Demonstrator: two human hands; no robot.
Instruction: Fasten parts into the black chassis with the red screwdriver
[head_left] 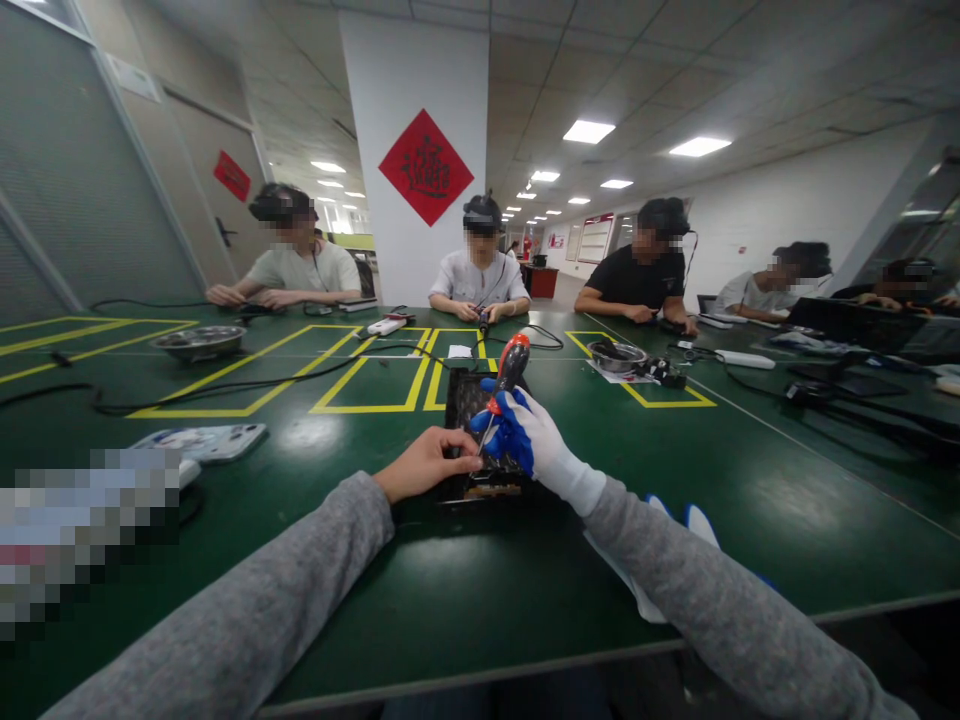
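Observation:
My right hand (536,430), in a white glove with blue palm and fingers, is closed round a screwdriver (514,362) with a red and black handle. The tool is tilted, its metal shaft pointing down to the left. At the lower end of the shaft, my bare left hand (435,462) pinches with thumb and fingers; anything between them is too small to make out. Both hands are over a black rectangular casing (459,393) lying on the green table. Part of its inside is hidden by the hands, and a brownish strip shows near its front edge.
A second white and blue glove (637,575) lies under my right forearm. To the left are a phone (199,442) and a metal bowl (199,342). Another bowl (616,356) stands right of centre. Black cables (300,375) cross the table (315,580). Several people sit opposite.

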